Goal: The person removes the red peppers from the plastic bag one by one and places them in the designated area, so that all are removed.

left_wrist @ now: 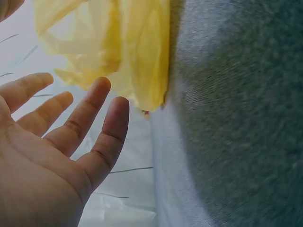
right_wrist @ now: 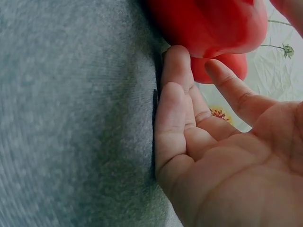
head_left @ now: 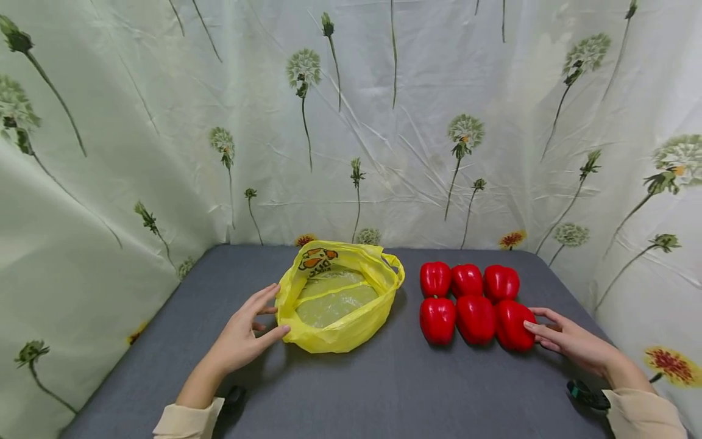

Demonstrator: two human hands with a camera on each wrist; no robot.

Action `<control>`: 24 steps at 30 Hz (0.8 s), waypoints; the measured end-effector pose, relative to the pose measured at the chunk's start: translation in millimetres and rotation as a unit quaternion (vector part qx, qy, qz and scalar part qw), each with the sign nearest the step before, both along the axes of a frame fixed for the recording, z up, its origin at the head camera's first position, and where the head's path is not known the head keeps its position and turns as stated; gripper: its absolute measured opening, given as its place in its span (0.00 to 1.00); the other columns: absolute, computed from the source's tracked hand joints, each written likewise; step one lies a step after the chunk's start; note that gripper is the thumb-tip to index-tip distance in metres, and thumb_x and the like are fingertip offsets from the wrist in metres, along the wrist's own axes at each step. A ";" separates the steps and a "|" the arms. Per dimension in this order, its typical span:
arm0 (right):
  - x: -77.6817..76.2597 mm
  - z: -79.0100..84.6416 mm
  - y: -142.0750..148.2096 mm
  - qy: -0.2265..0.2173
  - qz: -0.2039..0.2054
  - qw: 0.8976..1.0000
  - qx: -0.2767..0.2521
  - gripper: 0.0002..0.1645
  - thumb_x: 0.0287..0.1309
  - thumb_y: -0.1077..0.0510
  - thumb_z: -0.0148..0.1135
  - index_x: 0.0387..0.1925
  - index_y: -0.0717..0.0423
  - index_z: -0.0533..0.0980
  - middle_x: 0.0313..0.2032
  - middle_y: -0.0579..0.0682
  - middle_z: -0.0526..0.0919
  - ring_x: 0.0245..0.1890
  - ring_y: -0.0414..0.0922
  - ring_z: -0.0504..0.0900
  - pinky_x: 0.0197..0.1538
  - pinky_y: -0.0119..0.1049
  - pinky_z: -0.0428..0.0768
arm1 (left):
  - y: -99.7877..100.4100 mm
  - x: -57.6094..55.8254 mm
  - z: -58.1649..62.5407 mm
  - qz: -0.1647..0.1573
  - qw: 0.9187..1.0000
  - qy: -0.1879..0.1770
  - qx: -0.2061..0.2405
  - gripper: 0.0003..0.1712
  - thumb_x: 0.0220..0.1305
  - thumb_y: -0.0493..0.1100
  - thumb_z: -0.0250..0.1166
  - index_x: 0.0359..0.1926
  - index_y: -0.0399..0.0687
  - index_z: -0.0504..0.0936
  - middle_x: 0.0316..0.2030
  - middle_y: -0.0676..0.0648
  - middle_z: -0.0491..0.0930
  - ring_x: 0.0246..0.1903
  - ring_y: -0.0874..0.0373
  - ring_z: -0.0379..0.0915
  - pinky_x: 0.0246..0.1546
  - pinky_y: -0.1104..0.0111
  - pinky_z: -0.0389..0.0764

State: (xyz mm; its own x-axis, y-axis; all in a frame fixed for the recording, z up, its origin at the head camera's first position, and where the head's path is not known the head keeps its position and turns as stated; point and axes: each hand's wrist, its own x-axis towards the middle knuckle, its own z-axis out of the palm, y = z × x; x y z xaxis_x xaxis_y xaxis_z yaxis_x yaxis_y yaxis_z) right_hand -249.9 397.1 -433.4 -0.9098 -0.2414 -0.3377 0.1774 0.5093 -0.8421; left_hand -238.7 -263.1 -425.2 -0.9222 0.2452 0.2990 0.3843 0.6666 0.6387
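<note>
A yellow plastic bag [head_left: 351, 338] stands on the table with its mouth spread wide, dark and orange print on its inner back wall. My left hand [head_left: 244, 335] is at the bag's left side, thumb and fingers spread, fingertips right at its rim. In the left wrist view the hand [left_wrist: 61, 146] has its palm and loosely straight fingers showing beside the bag [left_wrist: 142, 52]. Red bell peppers lie right of the bag in two rows of three. At the front right bell pepper [head_left: 514, 326], my right hand [head_left: 576, 344] has its fingertips against the right side, fingers relaxed in the right wrist view.
The dark grey table [head_left: 395, 390] ends at a pale curtain [head_left: 384, 183] printed with dandelions, which also hangs at both sides. The back row's peppers [head_left: 466, 280] sit close behind the front row. Dark wrist straps show near both sleeves.
</note>
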 end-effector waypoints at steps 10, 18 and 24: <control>1.3 -5.7 4.0 0.012 -0.005 1.000 -0.011 0.47 0.85 0.45 0.47 0.78 0.78 0.43 0.66 0.62 0.74 0.49 0.28 0.82 0.54 0.25 0.83 | -4.8 7.4 18.0 0.033 0.999 -0.003 0.011 0.45 0.73 0.54 0.72 0.83 0.51 0.64 0.80 0.39 0.63 0.64 0.39 0.81 0.51 0.53 0.86; 2.0 -6.0 2.4 0.021 -0.013 1.000 -0.011 0.47 0.86 0.45 0.45 0.78 0.81 0.42 0.72 0.77 0.61 0.49 0.24 0.81 0.54 0.23 0.82 | -9.3 13.9 43.1 0.054 0.998 0.000 0.029 0.43 0.75 0.54 0.70 0.83 0.54 0.63 0.79 0.42 0.65 0.66 0.39 0.79 0.54 0.51 0.85; 3.9 -7.0 3.2 0.024 -0.014 1.000 -0.014 0.47 0.86 0.46 0.45 0.77 0.82 0.42 0.71 0.72 0.64 0.49 0.23 0.81 0.54 0.23 0.83 | -8.9 17.0 50.2 0.052 0.998 0.017 0.020 0.42 0.75 0.53 0.70 0.83 0.54 0.64 0.79 0.42 0.65 0.66 0.39 0.79 0.51 0.58 0.85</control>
